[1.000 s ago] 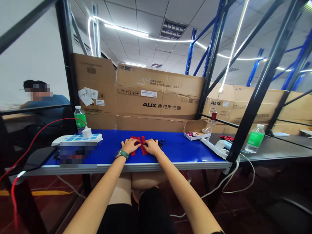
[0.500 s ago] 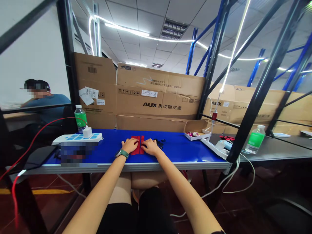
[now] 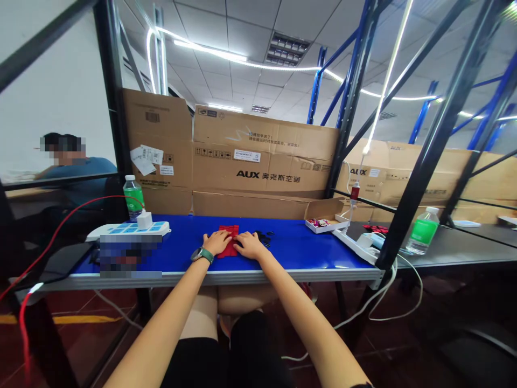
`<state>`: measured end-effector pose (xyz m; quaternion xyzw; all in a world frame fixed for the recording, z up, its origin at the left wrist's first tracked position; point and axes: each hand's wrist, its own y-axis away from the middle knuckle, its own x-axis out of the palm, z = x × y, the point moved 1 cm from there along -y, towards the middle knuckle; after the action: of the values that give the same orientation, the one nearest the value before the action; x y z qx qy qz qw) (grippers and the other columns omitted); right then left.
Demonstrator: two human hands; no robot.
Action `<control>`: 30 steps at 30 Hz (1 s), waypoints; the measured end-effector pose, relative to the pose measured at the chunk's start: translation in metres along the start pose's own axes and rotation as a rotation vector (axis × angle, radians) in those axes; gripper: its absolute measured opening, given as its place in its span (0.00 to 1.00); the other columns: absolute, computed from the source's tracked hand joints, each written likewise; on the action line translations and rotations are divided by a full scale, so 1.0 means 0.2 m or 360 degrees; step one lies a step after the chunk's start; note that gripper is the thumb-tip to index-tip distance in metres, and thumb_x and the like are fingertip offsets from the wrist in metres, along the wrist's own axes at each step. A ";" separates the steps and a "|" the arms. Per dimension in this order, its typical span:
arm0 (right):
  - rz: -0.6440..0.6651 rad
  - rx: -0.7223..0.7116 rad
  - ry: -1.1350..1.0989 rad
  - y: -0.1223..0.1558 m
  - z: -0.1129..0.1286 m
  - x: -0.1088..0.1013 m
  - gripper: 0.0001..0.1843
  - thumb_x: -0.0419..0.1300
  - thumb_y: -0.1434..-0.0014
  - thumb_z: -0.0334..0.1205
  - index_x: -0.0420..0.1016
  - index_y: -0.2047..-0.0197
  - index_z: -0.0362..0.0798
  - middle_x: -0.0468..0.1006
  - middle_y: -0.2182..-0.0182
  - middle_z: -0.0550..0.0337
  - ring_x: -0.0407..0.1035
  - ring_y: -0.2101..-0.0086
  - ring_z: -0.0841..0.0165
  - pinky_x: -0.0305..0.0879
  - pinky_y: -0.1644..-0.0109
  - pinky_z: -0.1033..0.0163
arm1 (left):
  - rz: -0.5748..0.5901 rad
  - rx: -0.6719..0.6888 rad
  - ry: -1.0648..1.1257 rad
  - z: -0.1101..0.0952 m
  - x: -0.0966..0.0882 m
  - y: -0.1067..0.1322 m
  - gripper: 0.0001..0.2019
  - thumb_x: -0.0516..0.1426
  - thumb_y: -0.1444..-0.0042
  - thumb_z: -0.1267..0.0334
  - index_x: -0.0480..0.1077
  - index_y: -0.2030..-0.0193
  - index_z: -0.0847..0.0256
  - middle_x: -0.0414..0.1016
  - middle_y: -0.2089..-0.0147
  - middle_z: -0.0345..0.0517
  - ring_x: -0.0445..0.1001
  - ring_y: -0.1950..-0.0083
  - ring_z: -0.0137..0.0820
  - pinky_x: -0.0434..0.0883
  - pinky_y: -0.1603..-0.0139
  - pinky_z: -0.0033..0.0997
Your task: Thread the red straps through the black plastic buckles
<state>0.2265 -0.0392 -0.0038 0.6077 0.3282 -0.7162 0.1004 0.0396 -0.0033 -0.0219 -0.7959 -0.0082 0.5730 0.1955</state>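
Note:
Flat red strips (image 3: 229,251), lying side by side as one patch, rest on the blue tabletop in front of me; their exact kind is too small to tell. My left hand (image 3: 217,242) lies over the left part of the red strips, palm down with fingers stretched out. From the other side, my right hand (image 3: 249,245) touches their right edge with its fingertips, its fingers extended and flat. Small black pieces (image 3: 264,237) lie loose just beyond my right hand, partly hidden by it.
A power strip (image 3: 129,230) with a white plug and a green-labelled bottle (image 3: 133,198) stand at the left. An open white box (image 3: 323,223) with small items sits back right. Cardboard (image 3: 262,178) walls the rear. Another person (image 3: 81,172) sits far left.
The gap between the red strips has closed, as my right hand moved slightly left with the right-hand strip. My left hand has barely shifted.

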 end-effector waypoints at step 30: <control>-0.0120 0.1757 -0.0094 0.11 -0.42 -0.01 0.29 0.43 0.34 0.35 0.63 0.32 0.47 0.55 0.30 0.42 0.43 0.31 0.49 0.31 0.35 0.25 | -0.0298 -0.1052 -0.0110 0.13 -0.06 0.07 0.24 0.52 0.44 0.63 0.72 0.41 0.60 0.63 0.31 0.61 0.54 0.28 0.57 0.51 0.35 0.67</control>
<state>0.3062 -0.0074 -0.0133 0.5375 -0.0774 -0.8018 -0.2495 0.0082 -0.0114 -0.0232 -0.7921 -0.2729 0.5455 -0.0216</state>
